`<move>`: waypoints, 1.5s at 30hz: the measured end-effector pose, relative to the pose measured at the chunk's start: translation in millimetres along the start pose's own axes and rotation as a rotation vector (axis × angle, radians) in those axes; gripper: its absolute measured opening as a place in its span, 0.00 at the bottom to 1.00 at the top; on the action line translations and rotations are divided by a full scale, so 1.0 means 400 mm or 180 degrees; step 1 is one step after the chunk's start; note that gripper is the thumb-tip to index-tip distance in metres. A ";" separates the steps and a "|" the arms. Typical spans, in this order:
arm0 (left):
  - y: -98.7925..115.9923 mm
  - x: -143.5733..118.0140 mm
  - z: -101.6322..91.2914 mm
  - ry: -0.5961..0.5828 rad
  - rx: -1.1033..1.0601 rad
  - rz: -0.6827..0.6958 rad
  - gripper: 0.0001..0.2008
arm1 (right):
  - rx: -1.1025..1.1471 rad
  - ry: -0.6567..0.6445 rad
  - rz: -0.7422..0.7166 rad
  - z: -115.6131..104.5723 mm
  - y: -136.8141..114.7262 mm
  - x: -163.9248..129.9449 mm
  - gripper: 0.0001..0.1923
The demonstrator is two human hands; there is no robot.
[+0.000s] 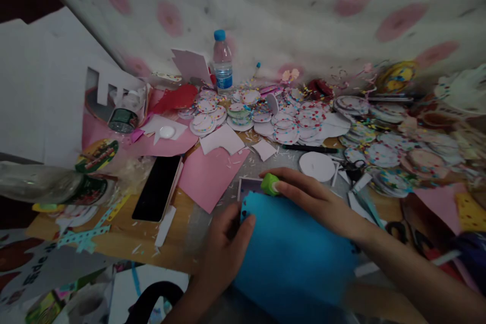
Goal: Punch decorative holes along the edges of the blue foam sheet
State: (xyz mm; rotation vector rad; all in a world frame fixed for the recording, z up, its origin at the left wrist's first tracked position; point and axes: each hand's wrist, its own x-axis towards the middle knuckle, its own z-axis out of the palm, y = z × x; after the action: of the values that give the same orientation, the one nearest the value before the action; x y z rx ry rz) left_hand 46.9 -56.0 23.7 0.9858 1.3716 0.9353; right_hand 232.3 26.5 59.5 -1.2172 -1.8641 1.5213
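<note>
My left hand [226,245] pinches the left edge of a bright blue paper sheet [294,258] between thumb and fingers. Small dark holes dot the sheet's upper left corner and its right edge. At the top edge of the paper, my right hand [315,202] is closed around a small green craft punch [269,185], thumb pressed on its pale part. A shallow, white-rimmed tray [239,190] lies partly hidden beneath the sheet and the punch.
Behind my hands are piles of dotted paper discs [286,121], a black pen [310,149] and a white disc [316,166]. A phone [157,187], pink paper [212,174] and a bottle [53,182] lie left. Scissors [397,232] lie right; a water bottle [223,66] stands behind.
</note>
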 end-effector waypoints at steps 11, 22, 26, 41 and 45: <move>0.027 0.028 0.030 0.0084 0.0318 0.0313 0.21 | 0.0075 -0.0159 -0.0010 -0.019 -0.030 0.027 0.19; 0.026 0.029 0.037 0.0211 0.0394 0.0432 0.21 | -0.0066 -0.0264 -0.0192 -0.021 -0.028 0.033 0.21; 0.030 0.026 0.040 0.0126 0.0267 0.0365 0.22 | 0.0011 -0.0270 -0.0132 -0.026 -0.034 0.028 0.21; 0.029 0.002 0.049 0.0112 0.0233 0.0351 0.21 | -0.0166 -0.0589 -0.0290 -0.040 -0.032 0.007 0.20; 0.023 -0.004 0.050 -0.0043 0.0484 0.0358 0.19 | -0.0633 -0.0705 -0.0377 -0.054 -0.032 0.002 0.22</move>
State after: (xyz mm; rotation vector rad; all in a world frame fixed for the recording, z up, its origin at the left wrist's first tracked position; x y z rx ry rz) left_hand 67.1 -54.9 32.1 1.1925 1.4033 0.9158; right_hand 244.4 39.1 77.7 -1.0334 -2.2354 1.4855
